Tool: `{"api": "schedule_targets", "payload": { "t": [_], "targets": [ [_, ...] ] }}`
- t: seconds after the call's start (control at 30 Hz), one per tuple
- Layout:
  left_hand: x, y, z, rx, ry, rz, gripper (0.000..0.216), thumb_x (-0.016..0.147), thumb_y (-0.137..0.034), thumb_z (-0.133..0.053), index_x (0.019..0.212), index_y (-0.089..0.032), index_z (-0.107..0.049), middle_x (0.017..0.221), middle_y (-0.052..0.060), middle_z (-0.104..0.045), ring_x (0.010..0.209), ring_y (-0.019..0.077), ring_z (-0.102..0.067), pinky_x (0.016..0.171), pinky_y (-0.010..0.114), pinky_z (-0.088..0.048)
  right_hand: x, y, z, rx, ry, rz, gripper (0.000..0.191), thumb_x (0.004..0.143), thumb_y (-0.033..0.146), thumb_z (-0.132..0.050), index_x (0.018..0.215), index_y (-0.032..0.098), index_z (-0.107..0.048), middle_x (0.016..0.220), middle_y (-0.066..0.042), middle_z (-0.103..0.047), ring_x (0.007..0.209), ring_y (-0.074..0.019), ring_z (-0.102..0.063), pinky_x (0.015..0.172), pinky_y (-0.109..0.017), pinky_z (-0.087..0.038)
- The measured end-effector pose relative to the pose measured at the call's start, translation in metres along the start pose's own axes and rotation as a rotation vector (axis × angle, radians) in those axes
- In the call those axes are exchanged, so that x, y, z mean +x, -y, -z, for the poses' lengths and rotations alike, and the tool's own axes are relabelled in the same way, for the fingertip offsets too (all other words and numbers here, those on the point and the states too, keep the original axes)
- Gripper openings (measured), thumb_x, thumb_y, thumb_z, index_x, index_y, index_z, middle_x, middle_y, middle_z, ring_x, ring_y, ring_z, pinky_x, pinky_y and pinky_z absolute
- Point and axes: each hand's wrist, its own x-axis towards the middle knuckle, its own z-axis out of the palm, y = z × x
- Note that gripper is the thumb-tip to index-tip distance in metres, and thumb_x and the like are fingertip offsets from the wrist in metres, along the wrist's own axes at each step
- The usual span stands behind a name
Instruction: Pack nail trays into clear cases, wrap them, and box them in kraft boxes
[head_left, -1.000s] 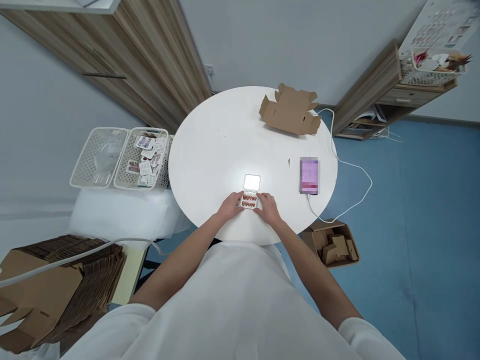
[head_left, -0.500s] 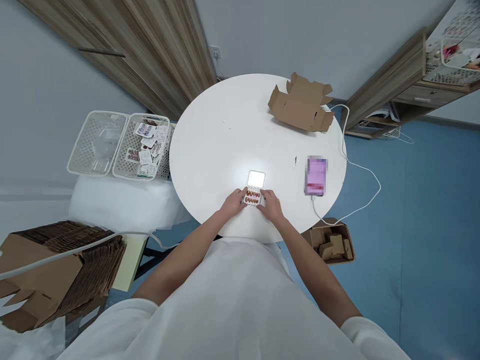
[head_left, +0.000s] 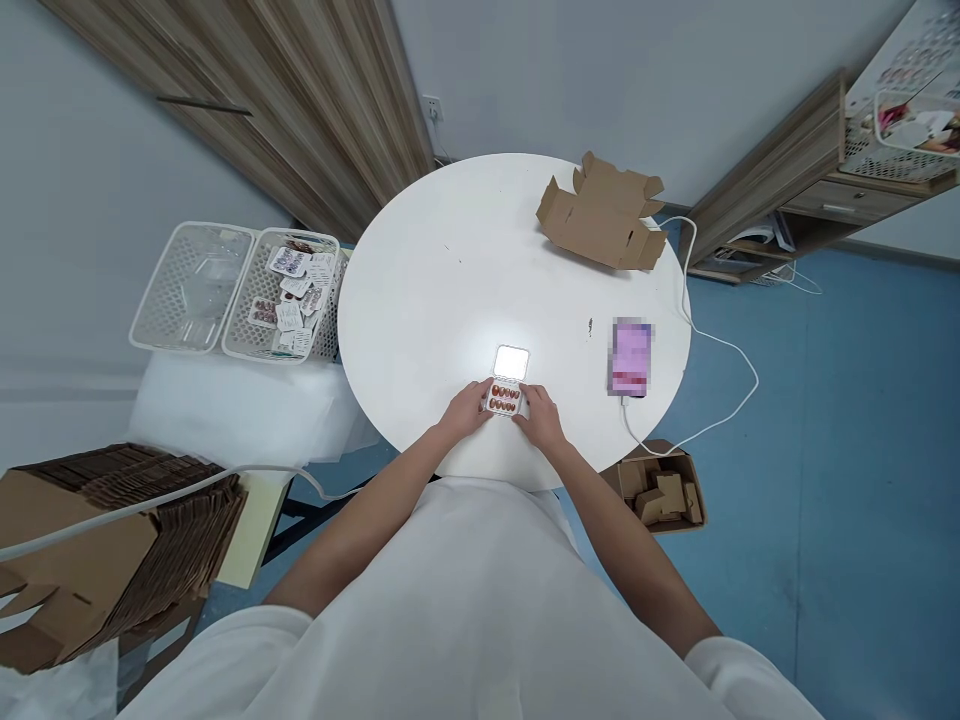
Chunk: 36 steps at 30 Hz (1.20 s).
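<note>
A small clear hinged case [head_left: 511, 362] lies near the front edge of the white table, its lid raised on the far side. Inside it is a card of press-on nails [head_left: 503, 398], reddish-brown and set in two rows. My left hand [head_left: 466, 408] grips the case at its left edge, thumb on top. On the opposite edge, my right hand [head_left: 541, 415] grips it with thumb and fingers. The fingertips under the sides are partly hidden.
An unfolded cardboard box [head_left: 604, 215] lies at the table's back right. A phone [head_left: 630, 358] with a white cable is at the right. White baskets [head_left: 281, 345] with nail cards stand at the left. Flattened cartons [head_left: 180, 545] and an open carton [head_left: 664, 490] flank the table.
Both hands stay on the case's sides. The whole view has shifted very slightly; nothing has been picked up or let go.
</note>
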Motion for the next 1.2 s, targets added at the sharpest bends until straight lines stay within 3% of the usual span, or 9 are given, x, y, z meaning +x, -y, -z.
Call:
{"api": "schedule_targets", "payload": {
  "t": [0.33,0.5,0.67,0.87,1.0,1.2],
  "targets": [
    [0.000,-0.002,0.000,-0.045,-0.017,0.047,0.066,0.066,-0.017,-0.059,0.127,-0.020,-0.034,0.094,0.004,-0.053,0.066,0.0123,-0.049,0.063,0.027,-0.044,0.000,0.001,0.000,0.025,-0.002,-0.012,0.066,0.068,0.019,-0.058,0.128,0.022,-0.030,0.114,-0.007,-0.048,0.101,-0.0224,-0.050,0.084,-0.037,-0.042],
    [-0.003,-0.001,-0.005,-0.158,-0.034,0.097,0.067,0.061,-0.018,-0.063,0.124,-0.020,-0.040,0.092,0.003,-0.052,0.070,0.0124,-0.048,0.067,0.026,-0.043,-0.001,0.002,-0.001,0.123,-0.027,-0.062,0.071,0.067,0.017,-0.057,0.130,0.024,-0.027,0.114,-0.007,-0.047,0.091,-0.0197,-0.052,0.083,-0.037,-0.043],
    [-0.006,-0.004,-0.010,-0.333,-0.092,0.141,0.053,0.063,-0.018,-0.061,0.115,-0.020,-0.051,0.087,0.003,-0.053,0.073,0.0131,-0.049,0.071,0.027,-0.042,-0.003,-0.002,-0.001,0.300,-0.035,-0.083,0.069,0.065,0.014,-0.056,0.128,0.026,-0.031,0.111,-0.005,-0.047,0.086,-0.0170,-0.053,0.081,-0.035,-0.045],
    [-0.017,-0.009,-0.008,-0.718,-0.166,0.251,0.038,0.071,-0.026,-0.057,0.108,-0.019,-0.055,0.086,0.003,-0.056,0.068,0.0105,-0.053,0.070,0.028,-0.043,-0.009,-0.001,0.002,0.642,-0.079,-0.132,0.056,0.064,0.020,-0.060,0.118,0.025,-0.046,0.109,-0.005,-0.050,0.087,-0.0154,-0.053,0.082,-0.035,-0.043],
    [-0.031,-0.011,0.003,-0.919,-0.131,0.295,0.037,0.067,-0.026,-0.062,0.102,-0.018,-0.056,0.092,0.006,-0.060,0.075,0.0130,-0.058,0.071,0.030,-0.044,-0.019,0.016,0.009,0.890,-0.081,-0.175,0.051,0.062,0.023,-0.063,0.111,0.025,-0.051,0.107,-0.005,-0.052,0.084,-0.0145,-0.054,0.080,-0.034,-0.044],
    [-0.055,-0.010,0.029,-1.043,-0.069,0.260,0.042,0.064,-0.030,-0.068,0.101,-0.016,-0.054,0.082,0.006,-0.065,0.073,0.0136,-0.060,0.074,0.032,-0.044,-0.032,0.045,0.018,1.134,-0.092,-0.221,0.043,0.063,0.031,-0.066,0.104,0.024,-0.056,0.098,-0.003,-0.057,0.078,-0.0126,-0.056,0.078,-0.032,-0.044]
  ]
}}
